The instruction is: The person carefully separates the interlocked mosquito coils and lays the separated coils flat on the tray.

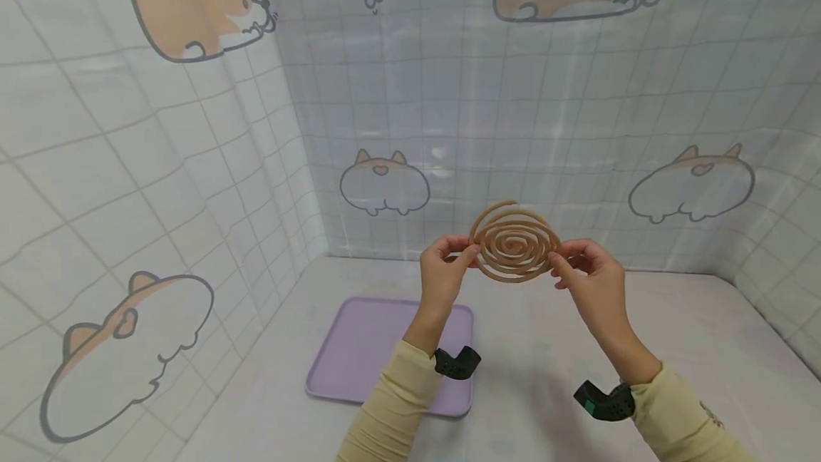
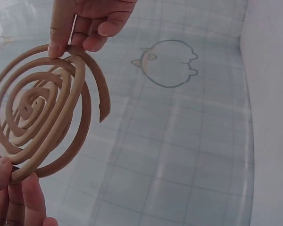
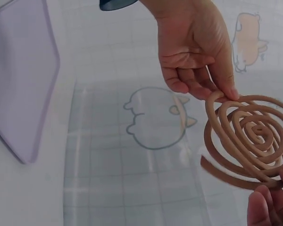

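A brown spiral mosquito coil (image 1: 515, 245), with layered rings spread slightly apart, is held up above the table between both hands. My left hand (image 1: 442, 269) pinches its left edge between thumb and fingers. At the opposite edge, my right hand (image 1: 593, 280) pinches the outer rings in the same way. The wrist views show rings at different depths, overlapping like two nested spirals. One blunt outer end (image 2: 104, 113) swings free of the other rings in the left wrist view.
A shallow lilac tray (image 1: 365, 348) lies on the white table (image 1: 532, 376) under the left forearm. Behind the hands rises a tile-patterned sheet (image 1: 513, 113) with cartoon dogs, which also covers the sides. Each wrist wears a black band.
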{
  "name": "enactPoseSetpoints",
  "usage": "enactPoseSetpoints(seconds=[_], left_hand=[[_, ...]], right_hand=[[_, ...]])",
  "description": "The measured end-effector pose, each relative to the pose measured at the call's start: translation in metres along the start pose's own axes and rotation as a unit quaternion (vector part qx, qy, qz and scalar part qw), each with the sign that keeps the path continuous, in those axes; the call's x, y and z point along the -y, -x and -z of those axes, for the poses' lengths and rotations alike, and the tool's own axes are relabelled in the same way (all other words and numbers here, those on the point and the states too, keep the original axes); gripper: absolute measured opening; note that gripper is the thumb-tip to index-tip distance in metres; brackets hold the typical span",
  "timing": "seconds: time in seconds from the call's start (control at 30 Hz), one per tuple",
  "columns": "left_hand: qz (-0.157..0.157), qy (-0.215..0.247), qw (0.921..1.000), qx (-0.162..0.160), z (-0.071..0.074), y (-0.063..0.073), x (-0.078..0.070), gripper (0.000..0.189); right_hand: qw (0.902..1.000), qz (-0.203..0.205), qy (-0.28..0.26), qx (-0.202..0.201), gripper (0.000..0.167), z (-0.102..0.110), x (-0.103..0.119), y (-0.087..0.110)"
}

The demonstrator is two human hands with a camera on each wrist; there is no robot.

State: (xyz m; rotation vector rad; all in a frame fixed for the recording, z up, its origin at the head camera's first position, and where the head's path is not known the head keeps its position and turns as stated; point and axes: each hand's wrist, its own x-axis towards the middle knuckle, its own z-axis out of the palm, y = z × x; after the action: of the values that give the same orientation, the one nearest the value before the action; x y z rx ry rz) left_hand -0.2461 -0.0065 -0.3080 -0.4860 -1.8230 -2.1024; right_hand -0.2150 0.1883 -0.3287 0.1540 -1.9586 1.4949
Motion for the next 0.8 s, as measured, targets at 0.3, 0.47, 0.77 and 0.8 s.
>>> enactPoseSetpoints(seconds=[0.3,0.47,0.77,0.8], left_hand=[[-0.007,-0.028,0.9995,-0.01,0.002,0.001,-0.004,0.017],[-0.016,-0.046,0.9987,-0.017,0.001,0.002,-0.009,0.015],[-0.035,-0.058,0.9974,-0.022,-0.002,0.002,-0.014,0.016],[-0.037,-0.056,0.9975,-0.023,-0.002,0.001,-0.015,0.016]], right_hand=[[0.9917,0.072,0.098,0.041,0.01,-0.003,-0.002,0.004],[0.9886,0.075,0.125,0.039,0.01,-0.006,0.0,0.006],[0.9888,0.069,0.12,0.055,0.016,-0.012,0.005,0.006],[0.9888,0.066,0.121,0.059,0.017,-0.013,0.006,0.006]])
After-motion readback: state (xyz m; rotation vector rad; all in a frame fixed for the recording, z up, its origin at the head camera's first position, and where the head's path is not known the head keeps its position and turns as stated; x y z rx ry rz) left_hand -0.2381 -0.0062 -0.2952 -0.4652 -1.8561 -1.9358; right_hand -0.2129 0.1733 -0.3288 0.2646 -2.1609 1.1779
